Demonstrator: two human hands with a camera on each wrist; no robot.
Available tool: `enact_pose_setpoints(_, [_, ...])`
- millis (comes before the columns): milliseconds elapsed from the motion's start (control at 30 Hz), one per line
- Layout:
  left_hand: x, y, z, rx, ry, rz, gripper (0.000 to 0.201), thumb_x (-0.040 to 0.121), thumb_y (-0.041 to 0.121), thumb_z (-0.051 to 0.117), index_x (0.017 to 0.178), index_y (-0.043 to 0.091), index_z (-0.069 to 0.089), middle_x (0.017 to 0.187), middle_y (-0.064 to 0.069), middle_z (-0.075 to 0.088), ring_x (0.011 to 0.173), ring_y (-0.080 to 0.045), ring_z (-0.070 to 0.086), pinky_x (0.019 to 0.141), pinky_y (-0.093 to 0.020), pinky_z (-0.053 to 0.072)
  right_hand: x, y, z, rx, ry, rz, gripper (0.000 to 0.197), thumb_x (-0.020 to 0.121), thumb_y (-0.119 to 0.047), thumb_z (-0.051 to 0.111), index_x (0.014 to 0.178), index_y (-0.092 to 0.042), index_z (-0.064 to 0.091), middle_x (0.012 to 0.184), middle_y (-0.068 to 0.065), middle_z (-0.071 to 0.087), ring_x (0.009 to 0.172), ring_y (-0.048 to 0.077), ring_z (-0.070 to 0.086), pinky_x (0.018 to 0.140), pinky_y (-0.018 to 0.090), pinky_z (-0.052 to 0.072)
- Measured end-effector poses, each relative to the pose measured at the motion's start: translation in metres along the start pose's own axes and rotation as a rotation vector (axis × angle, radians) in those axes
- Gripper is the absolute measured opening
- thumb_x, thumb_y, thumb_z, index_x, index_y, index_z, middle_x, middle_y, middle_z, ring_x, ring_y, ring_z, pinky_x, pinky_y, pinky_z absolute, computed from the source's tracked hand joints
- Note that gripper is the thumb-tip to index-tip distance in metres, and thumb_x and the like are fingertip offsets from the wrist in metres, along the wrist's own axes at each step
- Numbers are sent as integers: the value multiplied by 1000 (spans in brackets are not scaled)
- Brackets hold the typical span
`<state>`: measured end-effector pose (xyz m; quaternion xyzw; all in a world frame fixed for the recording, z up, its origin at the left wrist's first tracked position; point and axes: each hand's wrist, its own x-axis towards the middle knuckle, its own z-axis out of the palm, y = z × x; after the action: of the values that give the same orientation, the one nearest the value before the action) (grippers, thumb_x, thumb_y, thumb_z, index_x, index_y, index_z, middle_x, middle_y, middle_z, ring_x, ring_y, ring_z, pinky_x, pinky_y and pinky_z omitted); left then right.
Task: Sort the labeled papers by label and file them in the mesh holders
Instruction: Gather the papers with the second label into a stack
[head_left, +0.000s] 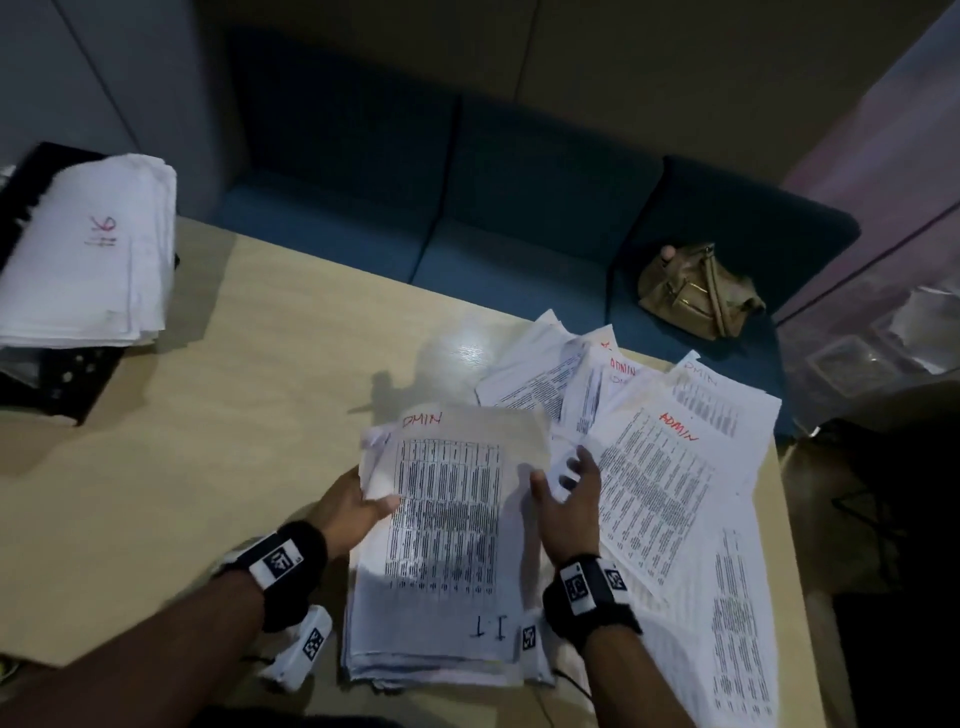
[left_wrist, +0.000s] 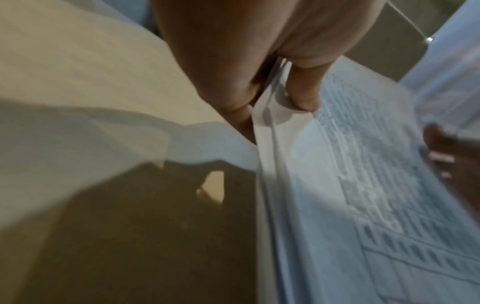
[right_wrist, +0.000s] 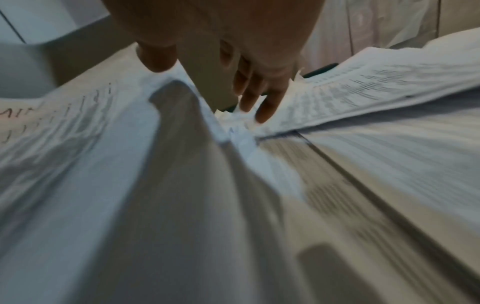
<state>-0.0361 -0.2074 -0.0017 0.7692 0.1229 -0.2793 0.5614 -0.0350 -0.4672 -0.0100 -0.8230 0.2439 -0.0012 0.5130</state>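
A thick stack of printed papers (head_left: 431, 613) lies at the table's near edge, with "I.T" handwritten near its bottom. Its top sheet (head_left: 457, 499), a table marked "ADMIN" in red, is raised at the far end. My left hand (head_left: 363, 501) pinches the left edge of the top sheets (left_wrist: 270, 144), thumb (left_wrist: 303, 96) on top. My right hand (head_left: 563, 486) hovers open at the sheet's right edge with its fingers (right_wrist: 259, 102) spread. Loose sheets marked "ADMIN" (head_left: 670, 467) fan out to the right. A black mesh holder (head_left: 62, 384) at the far left carries a pile of papers (head_left: 88, 249) with a red label.
The wooden table (head_left: 234, 415) ends at a blue sofa (head_left: 467, 208) behind it. A tan bag (head_left: 696, 293) sits on the sofa at the right. The fanned sheets hang over the table's right edge near dark floor clutter (head_left: 883, 519).
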Motion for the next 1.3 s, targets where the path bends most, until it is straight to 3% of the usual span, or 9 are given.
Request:
enact_pose_setpoints(133, [0,-8,-20,1,-173,62,63,82,30,71,136,39,41,140,10,50,127,-12,48,112,-46,34,9,-27,20,-65,-121,-192,63,86,-19,64,140,-30,34,131,-4,50,117,16,49,101,34,41])
enact_pose_setpoints(267, [6,1,-29,-22,-80,197,70,89,12,64,130,57,29,147,14,33,132,-9,37,107,-32,35,5,-30,44,-157,-209,-251,31,86,-10,61,115,-21,62,112,4,67,101,19,60,93,39,50])
enact_pose_setpoints(500, [17,-10,-31,158,-23,222,33,89,13,63,95,45,55,120,5,62,103,-16,61,81,-21,43,1,-22,53,-334,-345,-233,23,89,-25,59,106,-11,67,110,8,62,99,21,58,82,22,41])
enact_pose_setpoints(600, [12,-19,-26,78,7,201,64,89,8,64,120,57,37,133,2,54,91,-8,62,78,-21,48,15,-7,23,-367,-183,-289,25,92,-30,56,105,-13,69,113,8,63,106,24,54,92,34,43])
enact_pose_setpoints(700, [4,-30,-19,137,-40,121,77,89,18,66,144,41,18,139,11,41,117,-13,50,95,-28,42,26,27,-28,-519,123,-68,39,91,-40,54,123,-19,60,137,11,50,126,29,44,104,43,37])
enact_pose_setpoints(867, [3,-40,-13,374,-71,6,51,94,25,58,140,13,43,134,-8,57,103,-17,57,83,-24,40,14,96,-95,-744,211,434,59,87,-60,46,131,-22,48,156,13,15,143,33,16,109,62,19])
enact_pose_setpoints(1033, [12,-35,-11,393,-37,11,43,95,25,56,136,14,49,128,-9,62,100,-19,58,83,-25,40,17,112,-129,-387,419,627,73,76,-41,74,130,-5,41,134,28,45,121,44,46,100,54,41])
enact_pose_setpoints(1167, [15,-30,-8,378,8,-20,40,96,26,54,134,14,51,120,-6,62,96,-20,57,83,-29,41,29,100,-129,-212,350,623,69,79,-13,74,135,-8,34,123,25,56,108,40,58,73,34,51])
enact_pose_setpoints(1300, [16,-34,-11,362,9,-29,37,96,24,53,132,13,53,123,-7,62,103,-23,58,89,-32,43,33,108,-129,-242,221,587,40,82,-18,66,117,-3,58,112,19,66,94,38,63,84,46,54])
